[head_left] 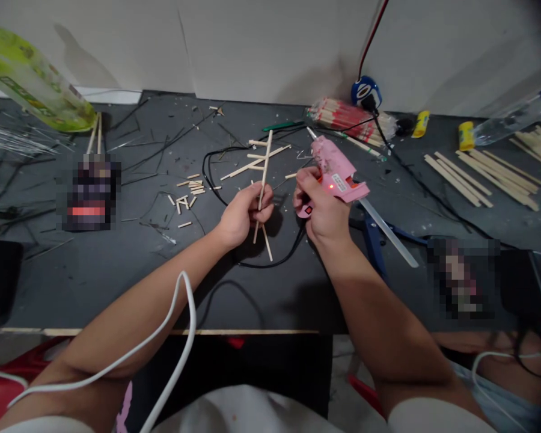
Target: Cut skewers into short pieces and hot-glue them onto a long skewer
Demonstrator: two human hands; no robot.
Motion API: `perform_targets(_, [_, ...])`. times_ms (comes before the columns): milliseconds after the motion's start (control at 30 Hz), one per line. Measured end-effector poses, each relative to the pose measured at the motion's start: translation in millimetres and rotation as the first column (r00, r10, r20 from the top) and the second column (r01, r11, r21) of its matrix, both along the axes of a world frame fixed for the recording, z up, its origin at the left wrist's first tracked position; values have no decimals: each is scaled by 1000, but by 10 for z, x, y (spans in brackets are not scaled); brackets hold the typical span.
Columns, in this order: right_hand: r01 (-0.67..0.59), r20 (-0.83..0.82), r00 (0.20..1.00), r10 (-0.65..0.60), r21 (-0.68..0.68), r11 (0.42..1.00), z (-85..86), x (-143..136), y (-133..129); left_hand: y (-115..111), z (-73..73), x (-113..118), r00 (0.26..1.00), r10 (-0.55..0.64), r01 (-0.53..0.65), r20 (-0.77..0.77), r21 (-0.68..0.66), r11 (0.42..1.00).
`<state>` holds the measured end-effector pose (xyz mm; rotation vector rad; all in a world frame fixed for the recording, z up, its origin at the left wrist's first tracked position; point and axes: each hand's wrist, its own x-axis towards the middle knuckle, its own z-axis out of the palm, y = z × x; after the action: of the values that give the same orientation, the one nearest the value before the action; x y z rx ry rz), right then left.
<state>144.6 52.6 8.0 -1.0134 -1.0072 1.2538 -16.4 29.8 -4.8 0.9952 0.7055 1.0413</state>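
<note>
My left hand [244, 215] is closed around a small frame of thin wooden sticks [267, 157], joined crosswise and standing up out of the fist. Two stick ends poke out below the fingers. Wrapped around the handle of a pink hot glue gun [336, 161] is my right hand [327, 207]. The gun's nozzle points up and to the left, apart from the sticks, and a small light glows on its side. A translucent glue stick [390, 236] juts from its back. Short cut stick pieces [196, 186] lie left of my left hand.
Black cable [279, 263] loops under both hands. Longer sticks [496, 174] lie at the right, near a clear bottle [509, 117]. A red-wrapped stick bundle [342, 117] rests by the wall beside a blue plug adapter [366, 91]. A green bottle [36, 84] stands left; a white cord [187, 325] crosses my left arm.
</note>
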Motion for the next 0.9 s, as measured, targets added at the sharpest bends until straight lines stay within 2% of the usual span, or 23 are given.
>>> perform_targets(100, [24, 25, 999, -25, 31, 999, -6, -2, -6, -31, 29, 30, 1000, -6, 6, -8, 16, 1000])
perform_targets(267, [21, 72, 997, -23, 32, 999, -48, 0, -11, -93, 93, 102, 992, 120, -115, -39, 109, 987])
perform_targets(433, [40, 95, 995, -43, 37, 999, -43, -13, -23, -140, 133, 127, 997, 71, -71, 6, 109, 992])
perform_targets(600, [45, 70, 996, -47, 29, 999, -21, -16, -18, -143, 106, 129, 996, 48, -56, 68, 120, 991])
perform_targets(767, [49, 29, 998, -49, 0, 999, 23, -3, -3, -131, 34, 135, 982, 189, -185, -15, 146, 972])
perform_targets(900, [27, 5, 1000, -27, 18, 999, 36, 6, -12, -113, -11, 141, 975, 218, -213, -44, 94, 972])
